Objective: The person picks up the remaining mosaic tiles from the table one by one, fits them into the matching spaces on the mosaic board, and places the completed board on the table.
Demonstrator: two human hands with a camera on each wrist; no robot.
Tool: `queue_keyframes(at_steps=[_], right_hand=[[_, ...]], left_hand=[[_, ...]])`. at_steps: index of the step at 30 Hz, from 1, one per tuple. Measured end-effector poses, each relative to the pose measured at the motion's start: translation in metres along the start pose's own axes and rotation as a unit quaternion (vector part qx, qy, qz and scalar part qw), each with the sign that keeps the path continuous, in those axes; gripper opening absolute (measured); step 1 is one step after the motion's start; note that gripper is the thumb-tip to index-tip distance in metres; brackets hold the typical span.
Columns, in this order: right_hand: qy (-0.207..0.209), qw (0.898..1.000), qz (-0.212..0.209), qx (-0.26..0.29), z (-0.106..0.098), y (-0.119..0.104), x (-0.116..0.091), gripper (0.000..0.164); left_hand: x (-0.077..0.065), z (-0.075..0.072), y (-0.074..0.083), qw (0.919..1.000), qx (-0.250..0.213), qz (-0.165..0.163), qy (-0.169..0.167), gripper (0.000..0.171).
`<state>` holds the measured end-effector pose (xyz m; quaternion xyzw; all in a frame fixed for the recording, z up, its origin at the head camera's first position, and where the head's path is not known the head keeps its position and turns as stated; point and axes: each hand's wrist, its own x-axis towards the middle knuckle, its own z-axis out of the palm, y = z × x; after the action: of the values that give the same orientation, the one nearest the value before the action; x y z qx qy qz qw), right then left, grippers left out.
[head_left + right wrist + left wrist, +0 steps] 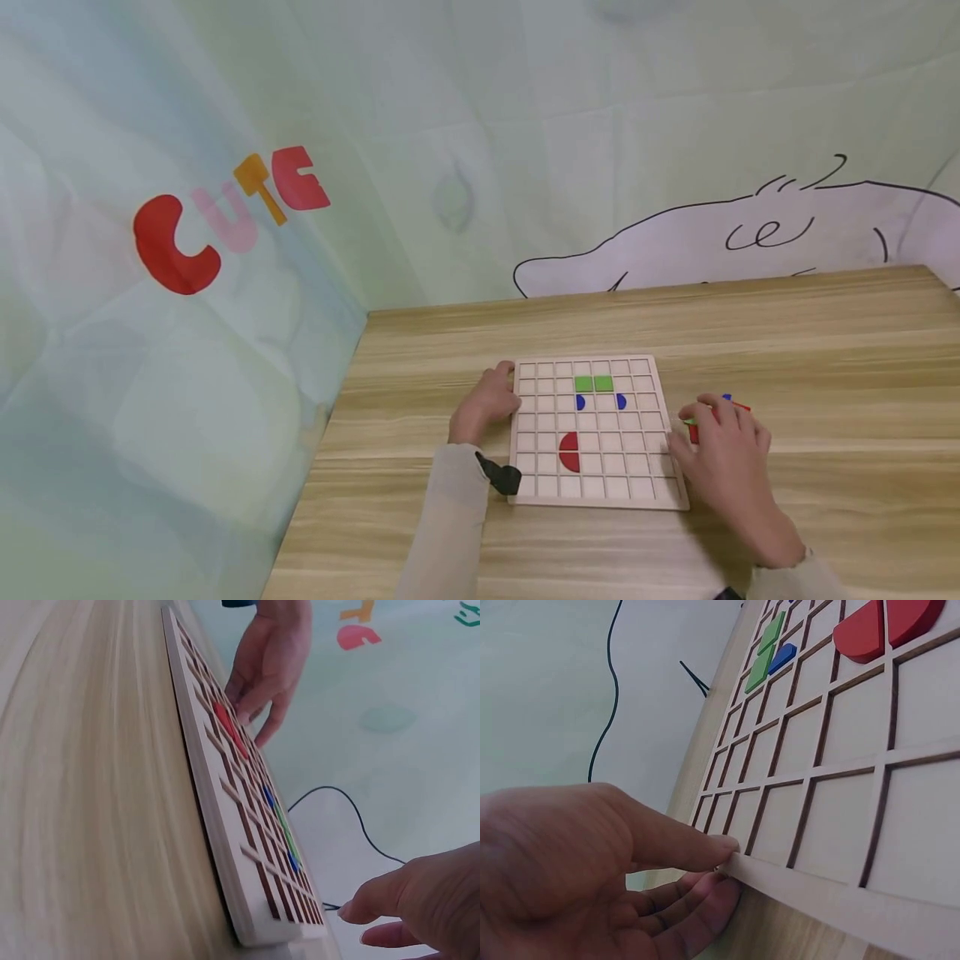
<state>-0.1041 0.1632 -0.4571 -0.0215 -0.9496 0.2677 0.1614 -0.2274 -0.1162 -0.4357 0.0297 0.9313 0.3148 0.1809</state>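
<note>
A pale wooden grid board [600,503] lies on the table. In its cells sit two green squares [594,384], two blue half-round pieces [621,402] and two red rounded pieces [569,451] side by side. My left hand [491,400] holds the board's left edge; the left wrist view shows the thumb [712,851] on the rim and the other fingers curled beside it. Off the board's right side, my right hand [727,458] hovers over a small group of loose red, green and blue pieces [740,407], partly covering them. Nothing shows between its fingers in the right wrist view.
The wood-grain table [435,342] extends around the board. Behind it hangs a pale fabric backdrop [420,167] with a line drawing and coloured letters [180,250]. A dark strap end [501,477] from the left wrist overlaps the board's lower left edge.
</note>
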Motion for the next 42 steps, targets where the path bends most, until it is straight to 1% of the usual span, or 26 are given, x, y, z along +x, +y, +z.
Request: queue_keyframes(at_steps=[2,5,9,12,16,24,31,38,42], right_hand=[[0.008,1.000,0.003,-0.002,-0.002,0.006,0.000,0.024],[0.007,1.000,0.010,-0.009,-0.004,0.013,0.000,0.026],[-0.018,0.999,0.026,-0.025,-0.007,0.020,0.000,0.030],[-0.038,0.998,0.037,-0.040,-0.007,0.023,0.000,0.029],[-0.048,0.997,0.040,-0.055,-0.006,0.025,0.001,0.026],[-0.035,0.997,0.028,-0.057,-0.004,0.027,0.004,0.024],[-0.030,0.998,0.027,-0.058,-0.002,0.027,0.003,0.026],[-0.016,0.998,0.030,-0.043,-0.003,0.027,0.003,0.026],[-0.007,0.999,0.025,-0.035,-0.004,0.025,0.003,0.027]], left_hand=[[0.000,0.000,0.000,1.0000,0.002,0.001,0.001,0.066],[0.000,0.000,0.000,1.0000,0.003,0.002,0.001,0.066],[0.000,0.000,0.001,1.0000,0.007,0.002,0.002,0.065],[0.001,0.000,0.000,1.0000,0.007,0.002,0.003,0.065],[0.001,0.000,0.000,1.0000,0.006,0.002,0.002,0.064],[0.000,0.000,0.001,1.0000,0.007,-0.003,0.003,0.065],[0.001,0.001,-0.001,1.0000,0.002,-0.006,0.003,0.064],[0.001,0.001,0.000,1.0000,0.002,-0.007,0.001,0.064],[0.002,0.001,-0.001,0.9999,0.005,-0.009,0.000,0.064]])
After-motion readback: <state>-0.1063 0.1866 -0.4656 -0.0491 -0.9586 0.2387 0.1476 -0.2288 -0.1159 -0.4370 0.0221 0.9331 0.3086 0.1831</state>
